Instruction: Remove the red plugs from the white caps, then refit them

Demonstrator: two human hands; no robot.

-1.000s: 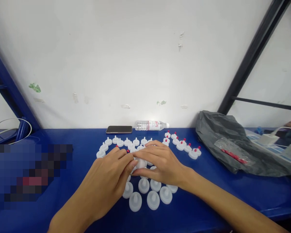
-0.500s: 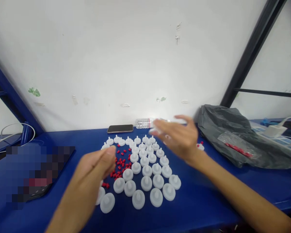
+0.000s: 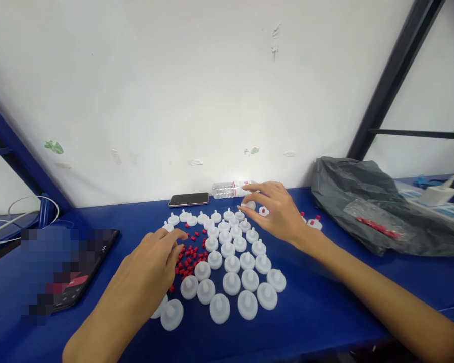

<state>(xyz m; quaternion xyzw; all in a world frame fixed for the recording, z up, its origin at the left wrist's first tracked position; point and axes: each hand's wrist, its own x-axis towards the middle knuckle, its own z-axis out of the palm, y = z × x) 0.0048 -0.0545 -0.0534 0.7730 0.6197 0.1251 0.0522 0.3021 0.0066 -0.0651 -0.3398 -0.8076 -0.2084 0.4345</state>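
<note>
Several white round caps with nozzles (image 3: 232, 283) stand spread over the blue table (image 3: 298, 312). Small red pieces (image 3: 189, 259) lie loose among them, left of centre. My left hand (image 3: 151, 262) hovers at the left edge of the red pieces, fingers bent and apart, with nothing visible between them. At the back, my right hand (image 3: 274, 209) has its thumb and fingers around a white cap (image 3: 248, 205). A white cap with a red piece (image 3: 264, 211) lies just beside that hand. More caps with red tips (image 3: 316, 223) stand behind my right wrist.
A phone (image 3: 189, 199) and a clear bottle (image 3: 224, 190) lie against the wall. At the left is a dark, partly blurred device (image 3: 94, 272). On the right, a grey plastic bag (image 3: 348, 186) bears a clear packet of red pieces (image 3: 378, 227); a white charger (image 3: 439, 195) is beyond.
My left hand has turned palm down and opened over the red pieces. My right hand, blurred before, has settled at the back with its fingers around a white cap. The view has shifted slightly.
</note>
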